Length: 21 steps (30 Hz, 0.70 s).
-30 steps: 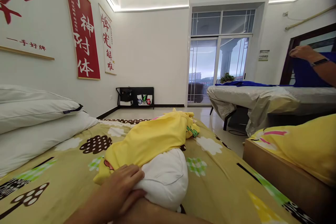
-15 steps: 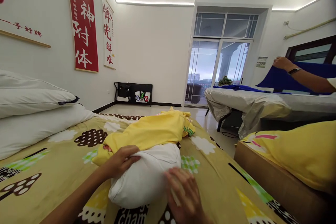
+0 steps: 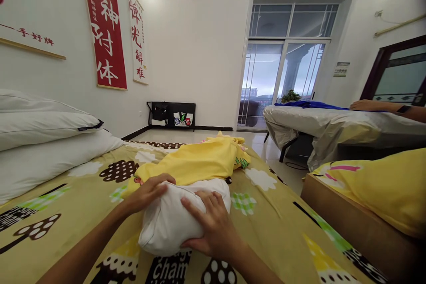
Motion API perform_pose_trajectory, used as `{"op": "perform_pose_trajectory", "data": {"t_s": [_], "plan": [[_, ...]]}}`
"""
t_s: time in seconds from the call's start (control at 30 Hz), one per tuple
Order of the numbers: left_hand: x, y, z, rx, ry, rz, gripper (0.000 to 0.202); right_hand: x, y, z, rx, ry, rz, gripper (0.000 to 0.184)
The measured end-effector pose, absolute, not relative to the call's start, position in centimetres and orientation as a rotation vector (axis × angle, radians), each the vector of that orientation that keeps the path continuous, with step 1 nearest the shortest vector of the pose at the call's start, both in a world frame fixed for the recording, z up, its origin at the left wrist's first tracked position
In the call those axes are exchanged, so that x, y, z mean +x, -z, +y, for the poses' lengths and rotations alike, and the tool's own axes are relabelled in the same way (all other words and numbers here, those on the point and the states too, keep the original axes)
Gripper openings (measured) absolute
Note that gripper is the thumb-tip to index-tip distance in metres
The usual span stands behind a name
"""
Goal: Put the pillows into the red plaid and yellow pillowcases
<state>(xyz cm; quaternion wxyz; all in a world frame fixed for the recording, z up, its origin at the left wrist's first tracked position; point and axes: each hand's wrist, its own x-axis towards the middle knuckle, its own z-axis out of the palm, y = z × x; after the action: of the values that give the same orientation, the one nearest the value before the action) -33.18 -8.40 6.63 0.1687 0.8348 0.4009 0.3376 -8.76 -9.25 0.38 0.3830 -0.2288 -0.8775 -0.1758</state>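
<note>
A white pillow [image 3: 173, 217] lies on the patterned bed, its far part inside a yellow pillowcase [image 3: 193, 159] with printed figures. The pillow's near end sticks out toward me, creased and folded. My left hand [image 3: 151, 193] grips its upper left side by the pillowcase opening, fingertips partly hidden in the fold. Across the right side of the pillow, my right hand [image 3: 213, 226] presses in, index finger stretched over the white fabric and thumb lower down, gripping it.
White pillows [image 3: 49, 142] are stacked at the left. On the right, a cardboard box [image 3: 349, 213] holds a yellow-covered item [image 3: 382, 186]. Beyond it, another person's hand [image 3: 372, 105] rests at blue cloth [image 3: 309, 104] on a plastic-covered table [image 3: 299, 120].
My right hand has moved up and left from the pillow's right edge onto its top, and the pillow is now more creased. The other person's hand has lowered the blue cloth.
</note>
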Motion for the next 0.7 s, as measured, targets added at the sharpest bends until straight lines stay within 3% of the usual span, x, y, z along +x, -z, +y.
{"op": "perform_pose_trajectory", "data": {"t_s": [0.07, 0.13, 0.27, 0.43, 0.57, 0.7], "plan": [[-33.8, -6.8, -8.1, 2.298, -1.059, 1.172, 0.047, -8.7, -0.4, -9.0, -0.552, 0.464, -2.212, 0.085], [-33.7, -6.5, -7.8, 2.388, -1.036, 1.282, 0.039, -8.7, -0.3, -9.0, -0.526, 0.498, -2.185, 0.082], [-32.1, -5.1, -7.1, 2.875, -0.534, 1.518, 0.014, -8.6, 0.2, -9.2, -0.432, 0.551, -2.171, 0.077], [-30.0, -3.7, -5.9, 3.084, -0.190, 1.821, 0.018, -8.4, 0.7, -9.2, -0.282, 0.546, -2.179, 0.067], [-28.8, -3.7, -4.9, 2.955, -0.269, 2.074, 0.022, -8.6, 0.9, -8.8, -0.304, 0.564, -2.149, 0.069], [-28.8, -4.6, -5.0, 2.856, -0.405, 2.183, 0.020, -8.6, 0.6, -7.8, -0.602, 0.540, -2.247, 0.077]]}}
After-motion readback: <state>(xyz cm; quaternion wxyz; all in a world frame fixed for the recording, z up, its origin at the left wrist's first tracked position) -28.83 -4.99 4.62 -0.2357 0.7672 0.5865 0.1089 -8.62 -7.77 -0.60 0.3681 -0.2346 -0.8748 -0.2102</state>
